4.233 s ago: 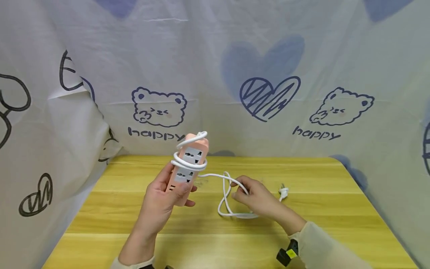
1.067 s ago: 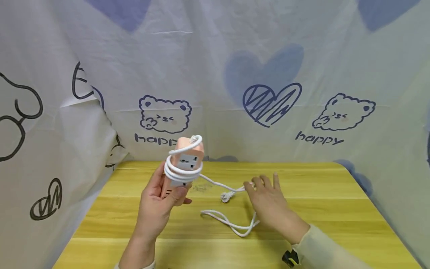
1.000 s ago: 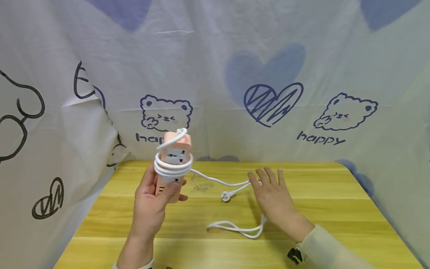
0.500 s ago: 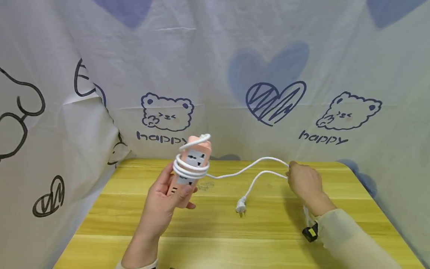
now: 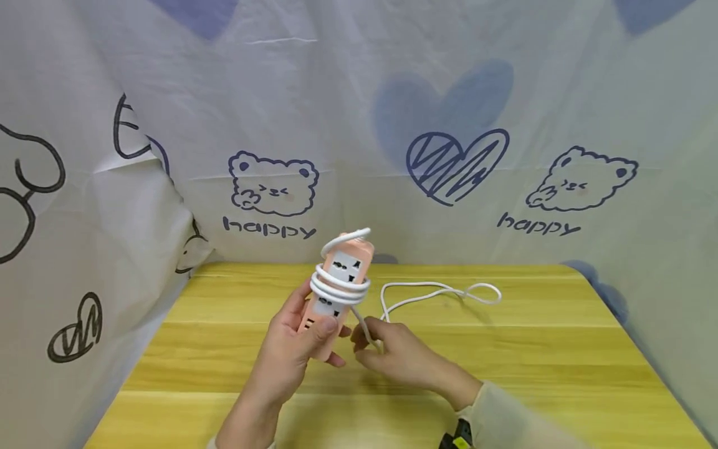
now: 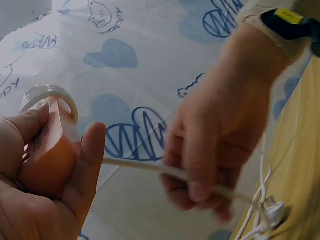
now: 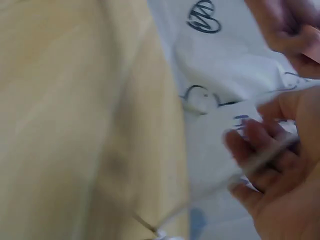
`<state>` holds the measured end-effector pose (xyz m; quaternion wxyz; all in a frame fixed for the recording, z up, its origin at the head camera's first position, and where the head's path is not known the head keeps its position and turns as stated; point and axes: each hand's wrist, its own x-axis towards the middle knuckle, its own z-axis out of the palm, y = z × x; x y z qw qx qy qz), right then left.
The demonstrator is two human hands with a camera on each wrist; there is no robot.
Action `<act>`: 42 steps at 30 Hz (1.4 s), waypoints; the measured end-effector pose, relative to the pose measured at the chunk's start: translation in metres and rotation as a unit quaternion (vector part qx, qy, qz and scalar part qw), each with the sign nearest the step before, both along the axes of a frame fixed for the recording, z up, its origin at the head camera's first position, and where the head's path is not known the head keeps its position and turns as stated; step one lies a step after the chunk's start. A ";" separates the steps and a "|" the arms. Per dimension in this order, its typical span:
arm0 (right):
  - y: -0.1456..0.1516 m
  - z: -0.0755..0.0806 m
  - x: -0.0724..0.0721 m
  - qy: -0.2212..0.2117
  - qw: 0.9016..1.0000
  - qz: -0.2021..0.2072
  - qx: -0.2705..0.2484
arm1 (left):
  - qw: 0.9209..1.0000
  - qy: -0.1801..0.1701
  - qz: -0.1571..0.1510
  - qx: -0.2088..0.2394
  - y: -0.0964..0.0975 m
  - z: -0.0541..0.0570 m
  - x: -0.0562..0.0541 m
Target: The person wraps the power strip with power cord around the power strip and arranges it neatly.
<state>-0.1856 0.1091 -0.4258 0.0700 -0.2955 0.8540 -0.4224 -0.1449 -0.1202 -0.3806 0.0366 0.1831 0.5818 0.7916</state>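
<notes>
My left hand [image 5: 283, 352] grips the lower end of a pink power strip [image 5: 363, 251], held tilted above the table, thumb across its front. White power cord [image 5: 339, 293] is wound in several turns around the strip's middle, covering part of the sockets. Just right of the strip, my right hand [image 5: 401, 357] holds the cord where it leaves the windings. In the left wrist view the cord runs taut between the strip and the curled right fingers [image 6: 197, 170]. The white plug [image 6: 275, 212] shows beyond the right hand there; the head view does not show it.
Loose cord lies in a long loop [image 5: 485, 293] on the wooden table [image 5: 533, 362], toward its back. A pale cloth [image 5: 359, 93] printed with hearts and bears hangs behind and beside the table.
My right hand went from drawing the cord out at the far right to beside the strip. The wraps on the strip increased over these seconds. The left hand keeps its grip and shifted slightly right.
</notes>
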 end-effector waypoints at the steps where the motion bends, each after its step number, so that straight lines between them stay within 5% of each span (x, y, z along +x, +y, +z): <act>1: -0.002 -0.005 0.001 -0.011 1.000 -0.013 -0.008 | 1.000 -0.001 0.014 0.011 -0.003 0.001 -0.001; 7: 0.017 -0.017 0.003 -0.016 0.990 -0.124 -0.060 | 0.985 -0.005 0.157 0.075 -0.023 0.009 -0.007; 11: 0.035 -0.003 0.003 0.033 0.980 -0.182 -0.079 | 0.973 -0.033 0.227 0.019 -0.027 0.009 -0.012; 14: 0.045 0.005 0.003 0.092 0.975 -0.190 -0.074 | 0.967 -0.064 0.239 -0.059 -0.028 0.002 -0.018; 18: 0.048 0.007 0.007 0.182 0.972 -0.135 -0.063 | 0.956 -0.089 0.239 -0.146 -0.033 -0.010 -0.027; 24: 0.043 0.016 0.018 0.299 0.949 -0.071 -0.074 | 0.932 -0.095 0.228 -0.266 -0.038 -0.025 -0.037; 28: 0.033 0.027 0.024 0.385 0.922 -0.006 -0.046 | 0.898 -0.072 0.226 -0.370 -0.035 -0.033 -0.040; 33: 0.026 0.040 0.017 0.450 0.893 0.020 0.023 | 0.822 -0.005 0.184 -0.539 -0.019 -0.045 -0.037; 35: 0.026 0.043 0.010 0.461 0.885 0.028 0.056 | 0.798 0.018 0.150 -0.583 -0.012 -0.048 -0.033; 38: 0.027 0.049 -0.001 0.481 0.870 0.042 0.098 | 0.781 0.050 0.095 -0.615 -0.003 -0.049 -0.026; 42: 0.026 0.055 -0.017 0.503 0.855 0.044 0.119 | 0.774 0.114 0.038 -0.621 0.002 -0.044 -0.019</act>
